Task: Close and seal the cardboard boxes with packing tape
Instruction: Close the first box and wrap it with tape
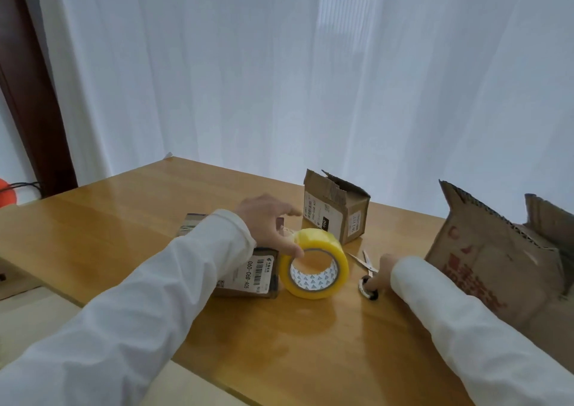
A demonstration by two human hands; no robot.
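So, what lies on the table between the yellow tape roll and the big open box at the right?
In the head view, the scissors lie there on the table, with the right hand at their handles. The tape roll stands on edge, left of them.

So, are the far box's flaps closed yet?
No, the far box has its top flaps standing up, open, with no tape across them.

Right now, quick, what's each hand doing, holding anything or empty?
Left hand: holds the yellow tape roll by its rim, standing on edge against the small box.
Right hand: fingers in the scissors handles on the table.
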